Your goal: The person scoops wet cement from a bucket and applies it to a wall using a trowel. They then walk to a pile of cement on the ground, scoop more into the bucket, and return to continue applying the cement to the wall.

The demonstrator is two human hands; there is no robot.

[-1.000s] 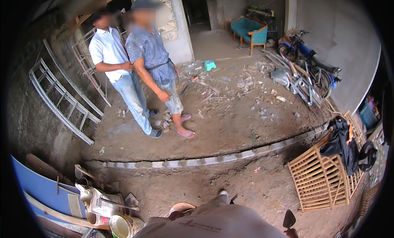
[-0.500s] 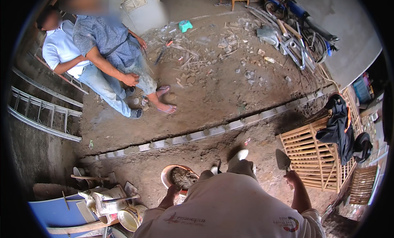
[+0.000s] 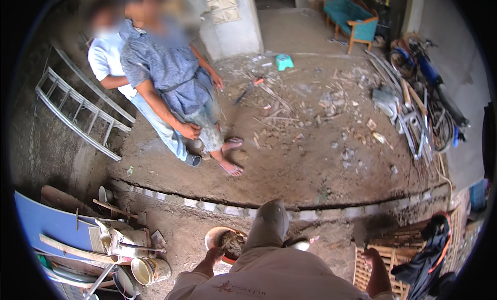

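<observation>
Low in the view, my right hand (image 3: 371,257) grips a trowel (image 3: 361,233), its dark blade raised over the bamboo slats. My left hand (image 3: 214,255) is loosely curled beside a round basin (image 3: 212,234) of wet dark mix; what its fingers hold, if anything, is hidden. My bent leg (image 3: 266,225) is between the basin and a narrow row of grey blocks (image 3: 310,215) along a shallow trench.
Two people (image 3: 165,88) stand beyond the blocks, left of rubble. Ladders (image 3: 77,108) lean left; buckets (image 3: 150,271) and sacks (image 3: 124,240) sit lower left. A motorbike (image 3: 435,72) and metal pipes (image 3: 414,124) are right; a bamboo frame (image 3: 383,271) is lower right, a teal bench (image 3: 347,20) behind.
One of my legs has lifted forward toward the block row. Both hands have come lower into view since a second ago, the trowel still in my right. The view has shifted.
</observation>
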